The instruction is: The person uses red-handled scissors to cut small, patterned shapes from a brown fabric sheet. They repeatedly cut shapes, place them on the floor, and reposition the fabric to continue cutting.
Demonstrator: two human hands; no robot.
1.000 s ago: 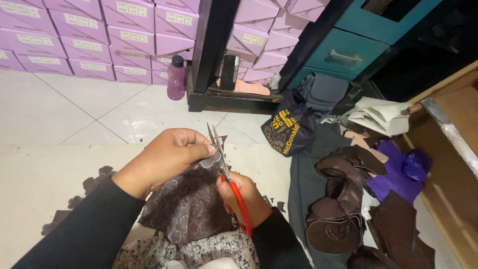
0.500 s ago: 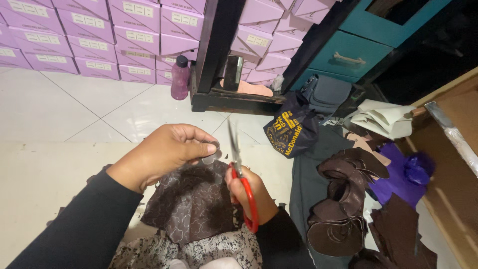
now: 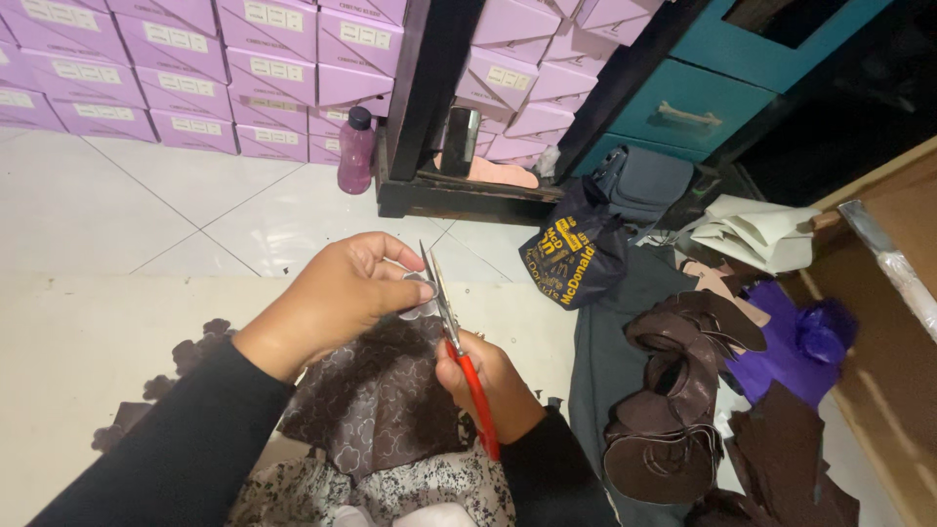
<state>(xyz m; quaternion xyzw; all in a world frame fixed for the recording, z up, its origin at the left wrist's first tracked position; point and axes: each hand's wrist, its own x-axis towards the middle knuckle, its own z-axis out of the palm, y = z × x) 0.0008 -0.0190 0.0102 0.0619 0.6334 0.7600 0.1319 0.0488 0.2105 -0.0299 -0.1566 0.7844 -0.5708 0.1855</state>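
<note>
While the left hand [image 3: 337,293] pinches brown fabric [image 3: 376,400], scissors [image 3: 454,337] cut.
Right hand [image 3: 488,381] grips the red handles closed; blades point up, just beside the left fingertips.

white tiled floor [image 3: 117,210] | purple bottle [image 3: 355,150] | stacked lilac boxes [image 3: 176,68] | dark bag [image 3: 576,254]

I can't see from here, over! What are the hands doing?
Left hand pinching brown patterned material. Right hand gripping red-handled scissors, blades at its edge. Nothing blocking.
</note>
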